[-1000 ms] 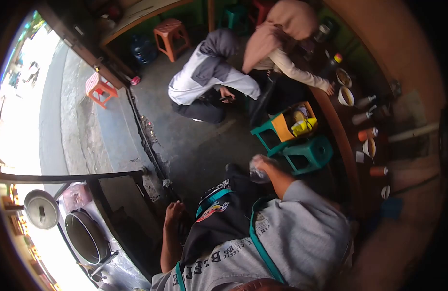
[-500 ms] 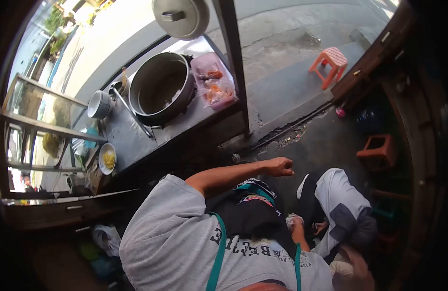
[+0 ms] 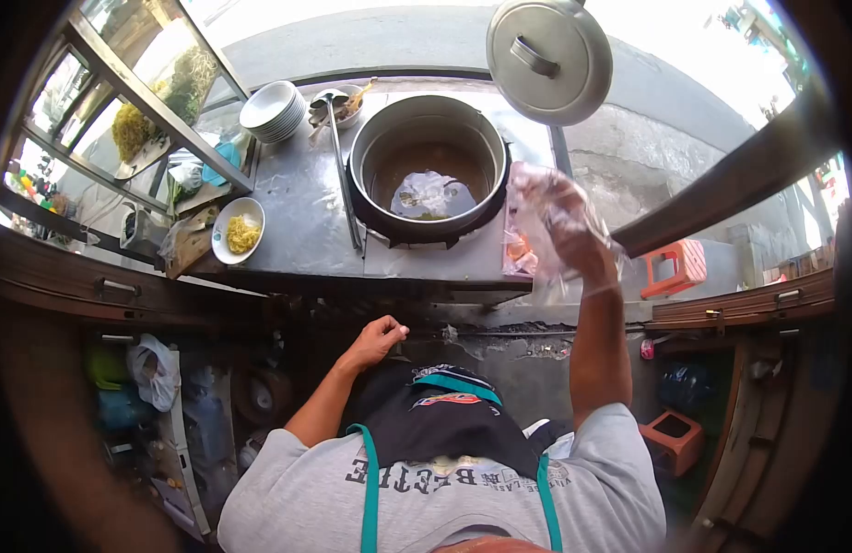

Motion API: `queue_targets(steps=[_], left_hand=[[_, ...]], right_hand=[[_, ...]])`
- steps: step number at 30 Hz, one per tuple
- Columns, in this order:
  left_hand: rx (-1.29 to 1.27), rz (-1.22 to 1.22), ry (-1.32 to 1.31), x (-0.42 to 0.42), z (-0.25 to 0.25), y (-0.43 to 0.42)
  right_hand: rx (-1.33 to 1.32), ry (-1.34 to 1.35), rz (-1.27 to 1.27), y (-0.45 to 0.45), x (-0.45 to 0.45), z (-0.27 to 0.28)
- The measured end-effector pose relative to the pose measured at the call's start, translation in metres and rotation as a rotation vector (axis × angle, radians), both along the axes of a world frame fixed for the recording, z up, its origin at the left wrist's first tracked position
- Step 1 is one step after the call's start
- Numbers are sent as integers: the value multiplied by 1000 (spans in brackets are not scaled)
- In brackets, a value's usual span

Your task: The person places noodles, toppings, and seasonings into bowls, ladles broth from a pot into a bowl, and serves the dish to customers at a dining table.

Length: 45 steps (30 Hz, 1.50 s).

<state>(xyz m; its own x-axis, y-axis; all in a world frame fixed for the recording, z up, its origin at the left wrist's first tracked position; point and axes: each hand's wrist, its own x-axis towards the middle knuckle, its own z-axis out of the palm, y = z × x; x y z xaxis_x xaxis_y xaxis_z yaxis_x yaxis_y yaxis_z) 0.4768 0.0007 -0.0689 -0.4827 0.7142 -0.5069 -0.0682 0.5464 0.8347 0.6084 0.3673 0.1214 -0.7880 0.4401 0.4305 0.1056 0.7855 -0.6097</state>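
Note:
My right hand [image 3: 573,217] is raised over the right side of the counter, blurred, with a clear plastic bag [image 3: 559,286] in its fingers and draped about the wrist. Below it, partly covered, is a pink tray [image 3: 511,241] with orange pieces in clear plastic. Left of that hand stands a big metal pot [image 3: 357,198] of brown broth, its surface bright with reflection. My left hand [image 3: 375,343] hovers in front of my apron, fingers curled in, with nothing visible in them. A long-handled ladle [image 3: 343,175] lies left of the pot.
Stacked white bowls [image 3: 271,111] stand at the back left, beside a bowl with utensils [image 3: 350,103]. A bowl of yellow noodles [image 3: 244,235] sits at the left front corner. A pot lid [image 3: 547,69] hangs by the post [image 3: 721,194]. Stools [image 3: 673,441] are at right.
My view has turned to face the counter. My right hand has gone from low by my side up over the pink tray, with the clear plastic. My left hand has drawn back toward my body.

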Motion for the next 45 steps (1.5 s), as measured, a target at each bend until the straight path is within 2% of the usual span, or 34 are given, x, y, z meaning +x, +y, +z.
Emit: queue_targets(steps=[2, 3, 4, 5, 6, 7, 9, 10, 11, 13, 16, 18, 20, 23, 25, 26, 27, 28, 30, 31, 33, 35, 37, 39, 40, 43, 45], left_hand=[[-32, 1, 4, -20, 1, -31], [-50, 26, 15, -34, 3, -50], [-31, 33, 50, -46, -13, -79], [-96, 93, 57, -53, -10, -108], [-148, 155, 69, -63, -5, -133], [-203, 216, 78, -70, 0, -156], [-290, 379, 110, -78, 6, -203], [-336, 444, 134, -78, 6, -225], [-382, 499, 152, -75, 4, -242], [-403, 602, 154, -69, -2, -262], [-422, 693, 92, -45, -9, -272], [-374, 780, 68, -30, -16, -265], [-337, 770, 49, -15, -26, -256], [-336, 769, 26, 3, -27, -235], [-292, 778, 18, 5, -27, -219], [-265, 793, 12, 4, -24, -213], [-234, 796, 37, 3, -22, -210], [-208, 803, 60, 2, -21, -211], [-178, 852, 108, 4, -16, -222], [-171, 885, 130, 4, -13, -229], [-171, 951, 152, 7, -9, -246], [-174, 1006, 150, 5, -6, -261], [-156, 1043, 138, -2, 5, -275], [-70, 1071, 148, -23, 15, -292], [52, 1084, 202, -40, 17, -300], [248, 1008, 427, -137, 61, -312], [318, 860, 544, -225, 100, -308]], right_hand=[[828, 22, -36, 125, -105, -62], [186, 296, -64, 119, -130, -37], [-382, 311, 32, 128, -160, -21], [-951, 424, 15, 138, -190, -5], [-150, 137, -26, 151, -210, 7], [669, 44, -265, 165, -230, 20], [613, -336, -512, 215, -266, 3], [614, -521, -545, 201, -263, 11], [635, -465, -636, 206, -266, 4], [475, -558, -633, 169, -271, 31], [472, -576, -617, 183, -273, 30], [512, -490, -518, 199, -265, 27], [516, -389, -371, 211, -256, 21], [407, -282, 0, 213, -243, 4], [235, -307, 251, 182, -243, -19], [-130, -532, 102, 83, -248, 24], [-208, -465, 303, 57, -250, 20], [-381, -493, 302, 83, -259, -30], [-298, -554, 398, 70, -269, -52], [-502, -530, 404, 64, -270, -61], [-644, -481, 481, 91, -279, -101], [-508, -530, 520, 99, -292, -106], [-247, -667, 502, 102, -295, -97], [129, -890, 424, 95, -316, -79], [311, -1002, 372, 87, -323, -71], [411, -570, 272, 66, -319, -70], [490, -299, 184, 47, -306, -75]])
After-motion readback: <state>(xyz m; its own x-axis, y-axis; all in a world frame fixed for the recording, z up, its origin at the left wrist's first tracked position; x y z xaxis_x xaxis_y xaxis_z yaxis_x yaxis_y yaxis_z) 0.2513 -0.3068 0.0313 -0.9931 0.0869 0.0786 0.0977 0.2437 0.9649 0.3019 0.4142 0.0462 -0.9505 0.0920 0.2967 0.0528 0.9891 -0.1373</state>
